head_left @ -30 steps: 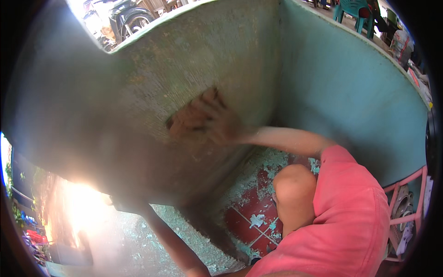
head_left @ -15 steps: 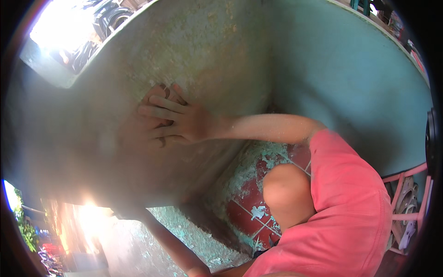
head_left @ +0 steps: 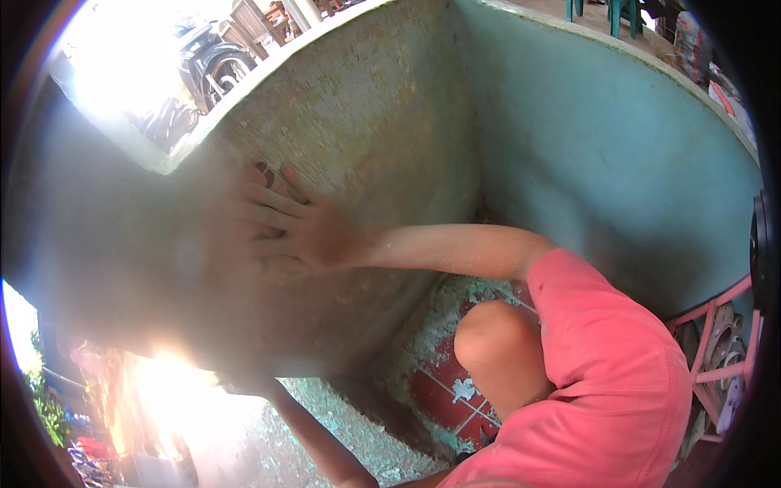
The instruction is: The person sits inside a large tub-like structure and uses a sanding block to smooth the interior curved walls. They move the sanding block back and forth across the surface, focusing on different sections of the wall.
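Note:
My right hand lies spread over a brown pad or block, pressed to the mottled, flaking grey-green wall; the pad is mostly hidden by my fingers and haze. My left hand is at the wall's lower edge, dark against bright glare, its fingers too unclear to make out. Beside my bent knee, pale paint flakes lie on the red tiles and over a rough concrete surface.
A smooth blue-green wall meets the worked wall at a corner. At right is a pink rack with sandals. Beyond the rims are a motorbike, green plastic chair legs and sacks.
My right hand with the pad has shifted leftward across the wall since a second ago. The view has shifted as well. My left hand stays by the lower edge.

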{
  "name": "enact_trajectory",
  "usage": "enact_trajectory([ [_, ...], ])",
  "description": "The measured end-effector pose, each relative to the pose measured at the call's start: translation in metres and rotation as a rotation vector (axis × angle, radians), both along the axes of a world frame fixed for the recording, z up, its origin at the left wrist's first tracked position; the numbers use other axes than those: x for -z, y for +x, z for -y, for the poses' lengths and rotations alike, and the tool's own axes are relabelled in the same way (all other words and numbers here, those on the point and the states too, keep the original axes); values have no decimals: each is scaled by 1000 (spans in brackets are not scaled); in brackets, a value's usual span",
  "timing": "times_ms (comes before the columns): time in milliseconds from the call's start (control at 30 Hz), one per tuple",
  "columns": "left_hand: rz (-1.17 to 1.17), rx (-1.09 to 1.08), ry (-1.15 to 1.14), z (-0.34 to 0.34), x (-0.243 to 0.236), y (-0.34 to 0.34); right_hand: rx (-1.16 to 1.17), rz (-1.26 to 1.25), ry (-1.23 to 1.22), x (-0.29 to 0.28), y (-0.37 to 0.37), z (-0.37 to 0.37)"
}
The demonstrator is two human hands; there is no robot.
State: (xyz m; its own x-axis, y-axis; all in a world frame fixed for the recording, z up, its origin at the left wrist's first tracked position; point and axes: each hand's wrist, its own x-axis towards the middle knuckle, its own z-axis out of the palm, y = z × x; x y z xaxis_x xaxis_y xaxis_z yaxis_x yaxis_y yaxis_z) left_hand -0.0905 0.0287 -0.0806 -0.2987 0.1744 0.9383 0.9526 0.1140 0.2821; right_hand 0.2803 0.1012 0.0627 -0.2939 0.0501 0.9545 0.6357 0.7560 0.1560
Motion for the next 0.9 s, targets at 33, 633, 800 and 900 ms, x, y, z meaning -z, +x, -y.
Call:
enact_trajectory([
  [33, -14, 6, 5, 0, -1, 0, 44, 98, -12, -6, 15, -3],
  [633, -10, -103, -65, -2, -10, 7, 69, 80, 119, 29, 48, -36],
  [800, -191, -350, -138, 4, -14, 6, 316, -939, -110, 75, 134, -76],
  [900, -317, -380, -157, 17, -34, 29, 407, -673, -246, 129, 58, -22],
])
